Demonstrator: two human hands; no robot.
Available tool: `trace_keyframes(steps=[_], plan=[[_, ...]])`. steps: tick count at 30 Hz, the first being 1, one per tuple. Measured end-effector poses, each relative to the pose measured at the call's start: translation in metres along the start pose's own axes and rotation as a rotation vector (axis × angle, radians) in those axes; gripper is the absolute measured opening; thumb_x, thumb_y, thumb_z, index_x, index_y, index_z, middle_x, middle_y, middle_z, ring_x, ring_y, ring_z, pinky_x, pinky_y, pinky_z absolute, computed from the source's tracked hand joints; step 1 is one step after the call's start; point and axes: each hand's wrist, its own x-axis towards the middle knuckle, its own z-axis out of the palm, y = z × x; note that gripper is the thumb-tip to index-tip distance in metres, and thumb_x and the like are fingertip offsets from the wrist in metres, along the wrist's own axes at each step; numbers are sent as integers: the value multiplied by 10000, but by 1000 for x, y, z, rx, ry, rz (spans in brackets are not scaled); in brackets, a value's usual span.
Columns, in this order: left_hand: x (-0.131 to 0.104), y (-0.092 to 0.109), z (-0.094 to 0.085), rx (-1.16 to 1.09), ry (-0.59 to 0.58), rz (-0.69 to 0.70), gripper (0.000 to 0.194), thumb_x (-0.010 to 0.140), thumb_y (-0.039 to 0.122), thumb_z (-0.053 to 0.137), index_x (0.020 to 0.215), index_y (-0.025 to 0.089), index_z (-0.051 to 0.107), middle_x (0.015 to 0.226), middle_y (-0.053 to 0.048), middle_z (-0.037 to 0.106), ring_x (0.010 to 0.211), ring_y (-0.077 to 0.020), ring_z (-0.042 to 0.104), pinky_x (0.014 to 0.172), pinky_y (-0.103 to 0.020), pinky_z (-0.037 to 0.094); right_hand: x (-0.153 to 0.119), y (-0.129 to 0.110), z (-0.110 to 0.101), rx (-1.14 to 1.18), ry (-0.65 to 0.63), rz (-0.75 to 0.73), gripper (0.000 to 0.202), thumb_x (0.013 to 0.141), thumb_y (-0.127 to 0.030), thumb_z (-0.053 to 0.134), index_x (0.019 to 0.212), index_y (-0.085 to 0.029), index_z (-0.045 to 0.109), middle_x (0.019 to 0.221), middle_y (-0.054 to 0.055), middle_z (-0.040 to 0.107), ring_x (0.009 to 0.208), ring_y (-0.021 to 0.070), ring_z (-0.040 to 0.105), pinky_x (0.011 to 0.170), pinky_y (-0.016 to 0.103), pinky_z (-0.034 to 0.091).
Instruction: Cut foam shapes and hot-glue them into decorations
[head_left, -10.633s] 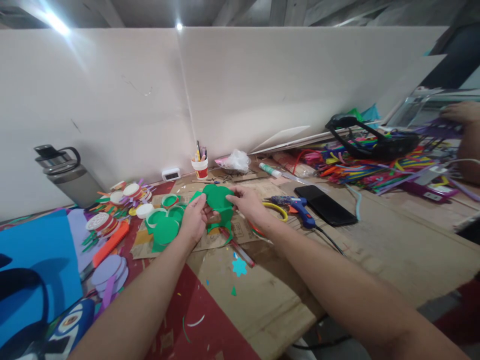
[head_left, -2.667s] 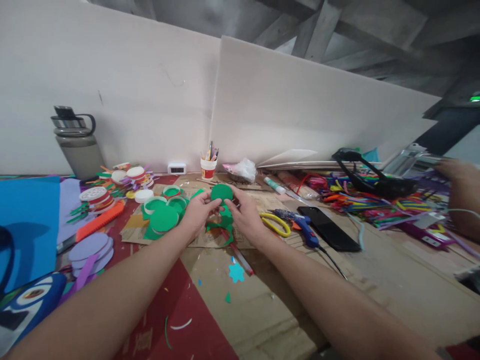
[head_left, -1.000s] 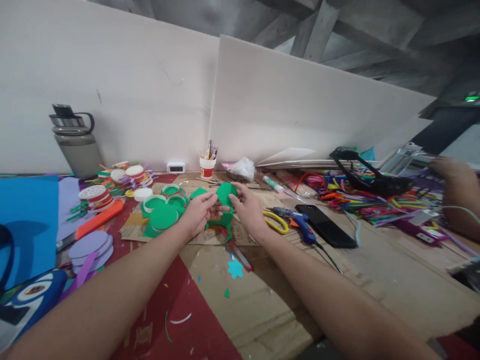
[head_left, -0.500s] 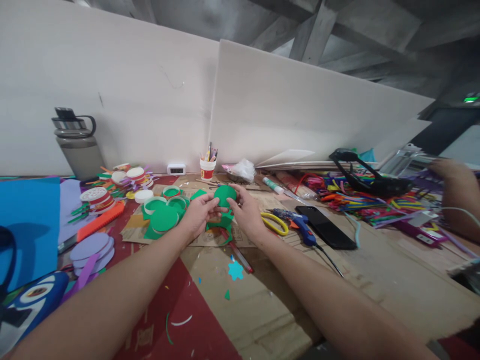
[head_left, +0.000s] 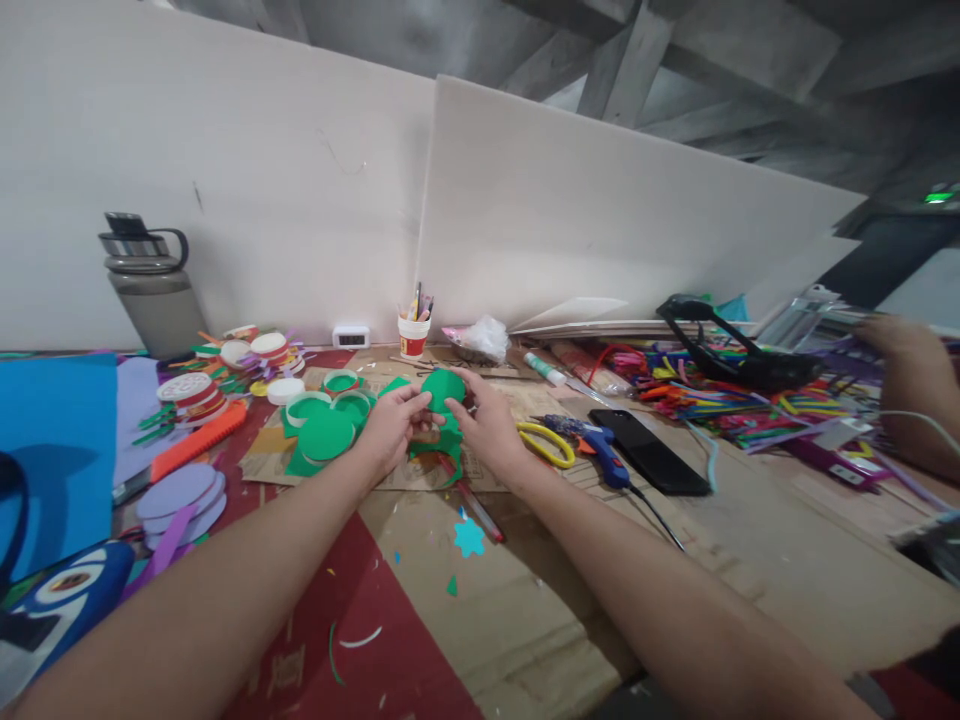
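Note:
Between both hands I hold a round green disc (head_left: 442, 390), raised a little above the table and tilted toward me. My left hand (head_left: 394, 425) pinches its left edge with thumb and fingers. On the right edge, my right hand (head_left: 484, 415) grips it the same way; what lies behind the disc is hidden. Below the hands is a cut green sheet scrap (head_left: 450, 465), partly over a red pen (head_left: 484, 512). Left of my left hand sit several green round pieces, among them a green-topped disc (head_left: 326, 437) and white-rimmed green rings (head_left: 307, 410).
Yellow-handled scissors (head_left: 547, 445), a blue glue gun (head_left: 611, 460) and a black phone (head_left: 651, 452) lie right. An orange cutter (head_left: 199, 440) and purple discs (head_left: 180, 495) lie left. Behind stand a bottle (head_left: 154, 300) and pencil cup (head_left: 414, 340). Another person's arm (head_left: 919, 390) reaches in at far right.
Both hands still hold the green disc, in nearly the same place. The whole view has shifted very slightly; nothing was let go or picked up.

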Motion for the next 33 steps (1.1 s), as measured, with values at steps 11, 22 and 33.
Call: trace_keyframes(steps=[11, 22, 33], plan=[[0, 1, 0, 17, -6, 4, 286, 663, 270, 812, 763, 135, 582, 586, 20, 596, 477, -83, 573, 447, -168, 377, -1, 3, 1, -45, -78, -36, 594, 818, -211, 653, 1391, -163, 500, 1307, 166, 600, 1170, 278, 570, 978, 463, 482], [1, -1, -2, 43, -15, 12, 300, 659, 298, 817, 734, 141, 573, 548, 24, 563, 463, -77, 544, 415, -154, 323, -1, 5, 2, -56, -100, -22, 655, 810, -210, 670, 1430, -176, 462, 1303, 167, 601, 1172, 283, 571, 984, 480, 473], [-5, 8, 4, -44, -54, -29, 307, 660, 303, 819, 751, 152, 568, 572, 29, 563, 475, -83, 534, 429, -173, 361, 1, -4, -2, -24, -58, 4, 585, 812, -266, 685, 1369, -178, 529, 1239, 149, 641, 1111, 271, 601, 950, 446, 489]])
